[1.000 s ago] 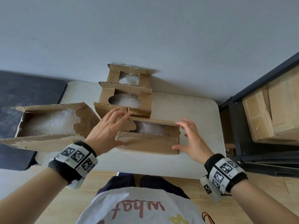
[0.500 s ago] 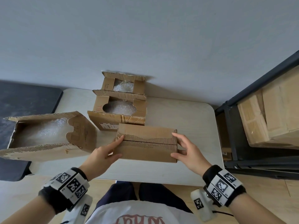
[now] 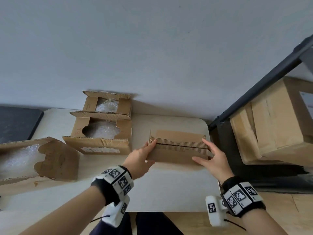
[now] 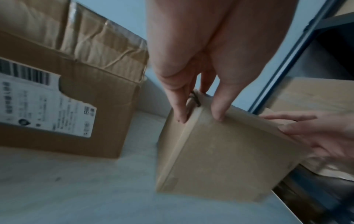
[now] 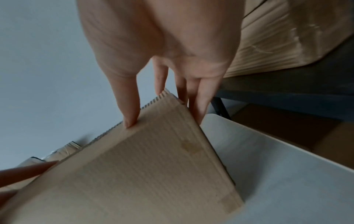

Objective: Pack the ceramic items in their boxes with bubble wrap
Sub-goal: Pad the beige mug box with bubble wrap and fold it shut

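From the head camera, a closed cardboard box (image 3: 177,148) sits at the right end of a pale table (image 3: 169,192), gripped at its ends between the left hand (image 3: 138,158) and right hand (image 3: 214,160), thumbs on the near side. Three open boxes (image 3: 100,133) holding bubble wrap (image 3: 103,131) stand to the left. The left wrist view alone shows a shipping label (image 4: 38,103) on the neighbouring box, and fingers (image 4: 180,106) straddling the closed box's corner. The right wrist view alone shows the fluted lid edge (image 5: 153,103) under the thumb (image 5: 128,109), fingers down the far end
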Tool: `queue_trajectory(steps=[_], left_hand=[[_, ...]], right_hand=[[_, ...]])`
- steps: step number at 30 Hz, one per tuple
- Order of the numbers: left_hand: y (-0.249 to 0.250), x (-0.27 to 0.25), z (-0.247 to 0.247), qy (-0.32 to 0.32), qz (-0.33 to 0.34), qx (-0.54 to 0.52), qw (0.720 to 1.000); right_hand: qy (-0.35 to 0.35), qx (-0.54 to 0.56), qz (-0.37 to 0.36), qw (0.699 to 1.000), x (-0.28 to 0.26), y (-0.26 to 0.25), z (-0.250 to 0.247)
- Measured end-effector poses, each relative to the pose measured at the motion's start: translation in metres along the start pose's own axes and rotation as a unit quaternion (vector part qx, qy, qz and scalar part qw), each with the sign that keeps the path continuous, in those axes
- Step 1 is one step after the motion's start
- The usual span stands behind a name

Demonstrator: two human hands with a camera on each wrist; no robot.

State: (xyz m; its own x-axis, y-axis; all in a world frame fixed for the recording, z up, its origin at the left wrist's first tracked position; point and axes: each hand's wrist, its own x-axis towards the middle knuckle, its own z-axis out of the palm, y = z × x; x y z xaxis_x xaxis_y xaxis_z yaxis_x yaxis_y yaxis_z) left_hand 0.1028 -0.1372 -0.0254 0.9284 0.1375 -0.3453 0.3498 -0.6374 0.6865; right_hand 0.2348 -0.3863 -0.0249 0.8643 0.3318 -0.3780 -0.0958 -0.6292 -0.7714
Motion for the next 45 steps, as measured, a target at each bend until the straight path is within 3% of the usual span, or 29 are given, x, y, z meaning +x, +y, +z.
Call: queue_trajectory(steps=[10, 16, 19, 24, 34, 37, 41, 45], left_hand=[[0.024, 0.072, -0.055, -0.002, -0.135, 0.141, 0.981], [0.025, 0.082, -0.058, 0.025, -0.093, 0.296, 0.950], [0.024, 0.085, -0.062, -0.007, -0.099, 0.294, 0.951], [0.024, 0.097, -0.069, -0.020, -0.099, 0.275, 0.956], [0.015, 0.104, -0.073, -0.039, -0.129, 0.234, 0.963], [0.020, 0.101, -0.076, -0.044, -0.129, 0.232, 0.963], [0.029, 0.071, -0.086, -0.015, -0.086, 0.205, 0.975], [0.018, -0.002, -0.107, 0.099, 0.056, 0.146, 0.983]], right_hand=[[-0.048, -0.007, -0.063, 0.997, 0.087, -0.043, 0.024], [-0.051, -0.048, -0.121, 0.990, 0.111, -0.065, 0.044], [-0.044, -0.126, -0.154, 0.979, 0.114, -0.067, 0.043], [-0.046, -0.337, -0.226, 0.913, 0.117, -0.068, 0.046], [-0.047, -0.457, -0.231, 0.857, 0.118, -0.062, 0.052], [-0.061, -0.451, -0.212, 0.865, 0.117, -0.069, 0.050], [-0.051, -0.387, -0.220, 0.894, 0.104, -0.079, 0.047], [-0.038, -0.382, -0.219, 0.897, 0.091, -0.089, 0.044]])
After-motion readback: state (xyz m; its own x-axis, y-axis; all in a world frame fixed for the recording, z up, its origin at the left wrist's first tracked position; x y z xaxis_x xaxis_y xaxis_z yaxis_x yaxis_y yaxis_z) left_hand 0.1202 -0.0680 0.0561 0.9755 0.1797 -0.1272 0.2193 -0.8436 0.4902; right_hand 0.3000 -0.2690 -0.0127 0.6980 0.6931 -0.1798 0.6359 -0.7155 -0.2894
